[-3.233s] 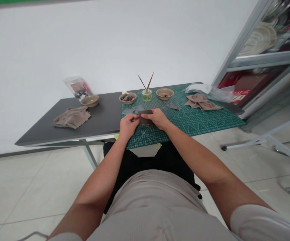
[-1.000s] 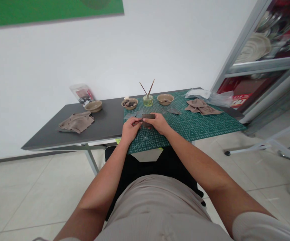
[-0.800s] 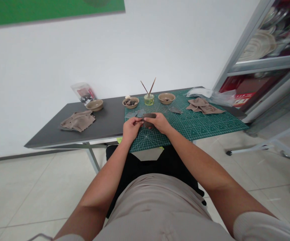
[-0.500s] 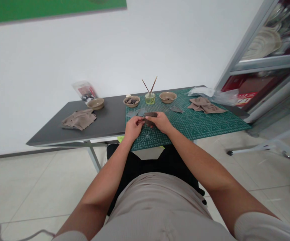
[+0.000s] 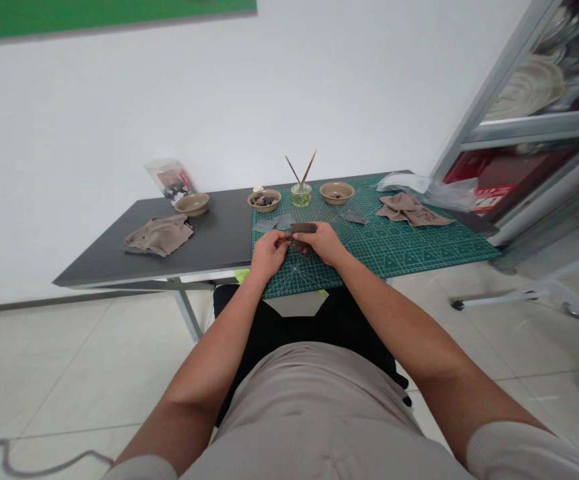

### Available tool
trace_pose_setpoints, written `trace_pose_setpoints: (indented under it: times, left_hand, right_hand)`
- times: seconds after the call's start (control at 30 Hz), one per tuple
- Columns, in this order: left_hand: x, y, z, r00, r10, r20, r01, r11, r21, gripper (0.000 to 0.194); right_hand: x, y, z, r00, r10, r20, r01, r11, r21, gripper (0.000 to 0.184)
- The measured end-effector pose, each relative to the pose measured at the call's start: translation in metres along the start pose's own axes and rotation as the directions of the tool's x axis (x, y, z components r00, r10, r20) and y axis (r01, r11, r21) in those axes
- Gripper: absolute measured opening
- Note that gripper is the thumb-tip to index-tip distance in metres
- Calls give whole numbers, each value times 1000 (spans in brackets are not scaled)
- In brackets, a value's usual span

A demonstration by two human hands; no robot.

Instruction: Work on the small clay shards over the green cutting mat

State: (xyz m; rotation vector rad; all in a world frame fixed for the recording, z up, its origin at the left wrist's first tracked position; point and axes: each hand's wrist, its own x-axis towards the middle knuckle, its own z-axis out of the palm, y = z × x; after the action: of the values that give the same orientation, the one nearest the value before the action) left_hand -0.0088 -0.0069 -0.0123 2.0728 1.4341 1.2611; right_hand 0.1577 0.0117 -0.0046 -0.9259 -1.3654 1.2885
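Head view, center frame: left hand (image 5: pixel 268 255) and right hand (image 5: pixel 323 241) are pinching a dark shard (image 5: pixel 303 228) together, steadying it from both sides.

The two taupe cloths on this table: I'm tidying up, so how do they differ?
The cloth on the grey tabletop lies off the mat, while the cloth on the green cutting mat lies on its printed grid. The first forms a more compact heap; the second spreads wider, with a pointed end. The first lies near a tan bowl, the second near a clear plastic bag. Both are crumpled and similarly coloured.
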Motion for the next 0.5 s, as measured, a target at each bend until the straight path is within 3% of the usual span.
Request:
trace_pose_setpoints:
  times: [0.3,0.5]
  left_hand:
    - [-1,-3,1,995,-90,-31,87,991,-105,16]
    - [1,-4,0,995,-94,14,95,986,-134,14]
  right_hand:
    - [3,-5,0,995,99,29,-97,993,-67,22]
    - [2,-2,-2,999,40,22,-37,995,-91,23]
